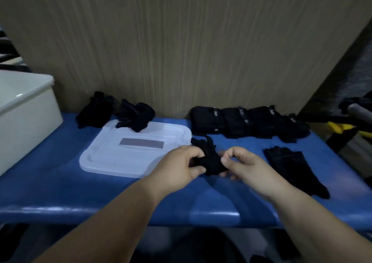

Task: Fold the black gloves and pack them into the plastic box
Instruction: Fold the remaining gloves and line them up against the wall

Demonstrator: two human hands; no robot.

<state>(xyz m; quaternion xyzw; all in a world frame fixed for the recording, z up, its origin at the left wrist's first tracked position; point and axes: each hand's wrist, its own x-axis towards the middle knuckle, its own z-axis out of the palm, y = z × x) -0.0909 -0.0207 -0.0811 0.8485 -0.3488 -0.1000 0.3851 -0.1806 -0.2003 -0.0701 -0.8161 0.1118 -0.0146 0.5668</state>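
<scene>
A bunched black glove (210, 158) is held between both hands just above the blue table, right of the white lid. My left hand (179, 164) grips its left side with curled fingers. My right hand (243, 162) pinches its right side with thumb and forefinger. Another black glove (293, 166) lies flat on the table to the right. Two rolled-up black gloves (96, 110) (136, 115) sit at the back left, one partly on the lid. The white plastic box (26, 110) stands open at the far left.
The white plastic lid (128, 154) lies flat on the blue table (60, 186). A row of several packaged black gloves (241, 122) lines the back right against a wood-grain wall. A yellow object (340, 128) and a grey handle (358, 110) lie past the table's right end.
</scene>
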